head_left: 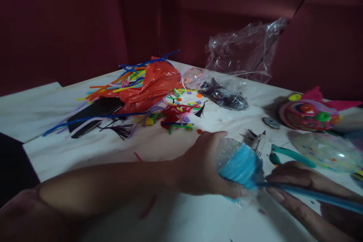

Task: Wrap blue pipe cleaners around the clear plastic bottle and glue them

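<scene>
Two bare hands work at the near right of a white table [85,147], dim light, maroon backdrop behind. Far right, a crumpled clear plastic bag [241,51] sits at the table's far edge. Centre left, an orange plastic bag [150,83] lies over a heap of coloured pipe cleaners [124,77]; just near it a black flat object [95,111], maybe a phone or case, cannot tell. Right edge: a pink decorated ball with green and yellow dots [310,113], and nearer, a clear dotted half-shell [329,151].

Left hand [202,168] reaches across from the left, fingers wrapped around a clear dotted ball [238,160] partly wound with light blue pipe cleaner, thumb underneath; ball held just above the table, near right of centre. Right hand [295,185] touches the ball's right side, fingers pressed together pinching the loose blue pipe cleaner strand [326,196], which runs off to the right edge. Just beyond the right hand, teal-handled pliers [289,155] lie on the table, beside small metal clips [255,140]. Farther: a round metal washer-like disc [270,122], a dark bag of small beads [224,96], scattered coloured bits [181,102].
</scene>
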Available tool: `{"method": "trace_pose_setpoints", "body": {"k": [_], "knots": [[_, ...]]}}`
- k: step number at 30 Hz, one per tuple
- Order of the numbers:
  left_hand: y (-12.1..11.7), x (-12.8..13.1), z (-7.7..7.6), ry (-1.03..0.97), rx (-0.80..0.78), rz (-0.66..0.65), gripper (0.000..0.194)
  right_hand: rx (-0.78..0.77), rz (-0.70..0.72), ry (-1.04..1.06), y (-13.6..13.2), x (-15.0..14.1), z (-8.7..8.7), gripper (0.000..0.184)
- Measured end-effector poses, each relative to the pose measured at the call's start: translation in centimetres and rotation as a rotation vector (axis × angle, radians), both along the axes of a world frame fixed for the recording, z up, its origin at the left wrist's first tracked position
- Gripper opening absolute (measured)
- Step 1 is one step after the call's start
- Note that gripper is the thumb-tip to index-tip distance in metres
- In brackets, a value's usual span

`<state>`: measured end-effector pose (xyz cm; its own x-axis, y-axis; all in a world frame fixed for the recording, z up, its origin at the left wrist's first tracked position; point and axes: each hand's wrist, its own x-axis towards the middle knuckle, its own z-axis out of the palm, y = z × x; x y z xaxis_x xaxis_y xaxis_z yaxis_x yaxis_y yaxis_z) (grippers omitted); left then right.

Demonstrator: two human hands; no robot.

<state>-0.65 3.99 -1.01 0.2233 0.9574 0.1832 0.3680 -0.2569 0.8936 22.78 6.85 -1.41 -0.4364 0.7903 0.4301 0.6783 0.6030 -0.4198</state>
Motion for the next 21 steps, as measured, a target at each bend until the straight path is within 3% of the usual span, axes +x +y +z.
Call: {"method": "trace_pose_setpoints", "body": {"k": [2,5,9,11,15,21], "knots": [[0.1,-0.1,0.1,-0.01,-0.002,-0.017,0.079,-0.002,0.009,0.029,0.2,0.2,-0.2,0.034],[0.1,-0.1,0.2,-0.016,0.009,-0.037,0.07,0.009,0.146,0.075,0.4,0.2,-0.5,0.023],[0.1,-0.1,0.0,-0.022,0.009,-0.029,0.075,0.036,0.312,0.121,0.8,0.0,-0.2,0.016],[0.1,-0.1,-0.1,-0.018,0.02,-0.027,0.078,0.052,0.264,0.129,0.9,-0.1,-0.1,0.02],[0.1,-0.1,-0.2,-0.027,0.013,-0.03,0.08,0.009,-0.044,0.149,0.7,-0.5,-0.3,0.035],[0.1,-0.2,-0.1,-0.026,0.036,-0.071,0.071,-0.054,-0.048,0.216,0.2,-1.6,-0.1,0.043]]}}
